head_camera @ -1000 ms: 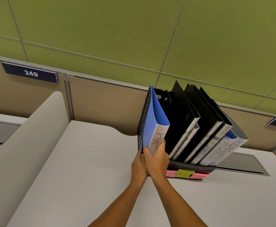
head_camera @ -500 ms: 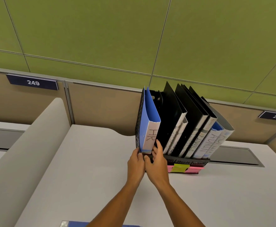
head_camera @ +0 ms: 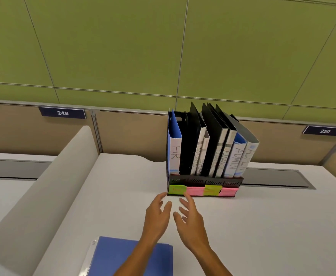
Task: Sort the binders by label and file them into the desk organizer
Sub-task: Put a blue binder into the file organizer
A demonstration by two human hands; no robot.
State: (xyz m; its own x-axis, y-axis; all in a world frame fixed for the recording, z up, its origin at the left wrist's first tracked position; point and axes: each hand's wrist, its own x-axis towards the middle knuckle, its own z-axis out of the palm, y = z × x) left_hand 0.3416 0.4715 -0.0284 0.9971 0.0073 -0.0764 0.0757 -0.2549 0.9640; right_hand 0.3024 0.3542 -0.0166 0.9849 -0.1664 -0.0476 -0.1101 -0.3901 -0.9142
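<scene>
A black mesh desk organizer [head_camera: 205, 179] stands on the white desk [head_camera: 272, 226], with green and pink sticky notes along its front. A blue binder labelled HR [head_camera: 174, 148] stands upright in its leftmost slot. Several black binders [head_camera: 213, 140] lean to the right of it, then a blue binder labelled ADMIN [head_camera: 235, 156] and a grey one [head_camera: 249, 150] at the right end. Another blue binder [head_camera: 123, 255] lies flat at the desk's near edge. My left hand [head_camera: 156, 216] and my right hand [head_camera: 190, 218] hover just in front of the organizer, fingers spread, holding nothing.
A grey curved divider [head_camera: 43, 186] runs along the desk's left side. Tan partition panels with number plates 249 [head_camera: 62, 113] and 250 [head_camera: 324, 131] back the desk, under a green wall. A grey cable slot [head_camera: 272, 178] lies behind the organizer on the right.
Both hands have let go of the HR binder and pulled back toward me. The binder now stands seated in the left slot. My view has tilted down, showing the flat blue binder.
</scene>
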